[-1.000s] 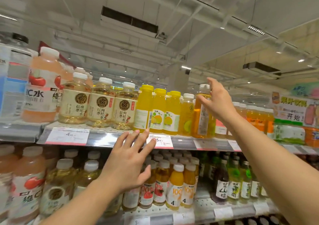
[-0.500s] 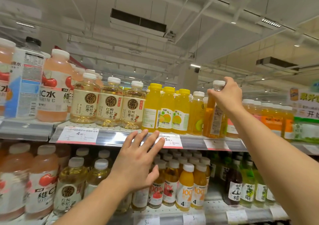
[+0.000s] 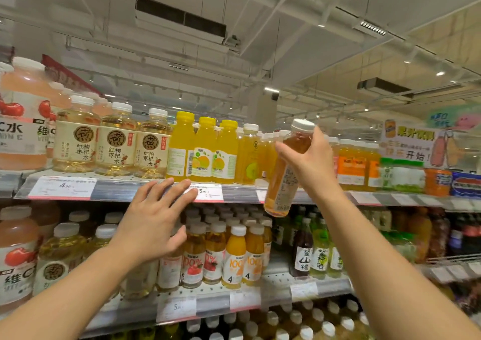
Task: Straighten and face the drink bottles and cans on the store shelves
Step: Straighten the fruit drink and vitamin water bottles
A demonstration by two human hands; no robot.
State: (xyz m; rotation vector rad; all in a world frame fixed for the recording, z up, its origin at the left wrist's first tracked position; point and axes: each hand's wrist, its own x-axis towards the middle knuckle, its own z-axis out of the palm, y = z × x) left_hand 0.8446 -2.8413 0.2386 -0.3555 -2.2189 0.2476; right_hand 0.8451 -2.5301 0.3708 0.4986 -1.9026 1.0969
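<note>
An amber bottle (image 3: 285, 173) is gripped near its neck by the right hand (image 3: 309, 162), lifted off the top shelf (image 3: 242, 192) and tilted, label side turned away. The left hand (image 3: 153, 220) is spread, holding nothing, fingertips at the shelf edge. Step judged: facing; next, the bottle is to be rotated and reseated upright in its row.

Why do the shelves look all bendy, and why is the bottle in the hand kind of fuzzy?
Head view: the wide-angle lens curves the top shelf edge and the ceiling lines. Head view: the amber bottle that the right hand grips is tilted and smeared, its label unreadable, likely from motion. Head view: the left hand is open and fairly sharp; ceiling lights give soft, even light.
</note>
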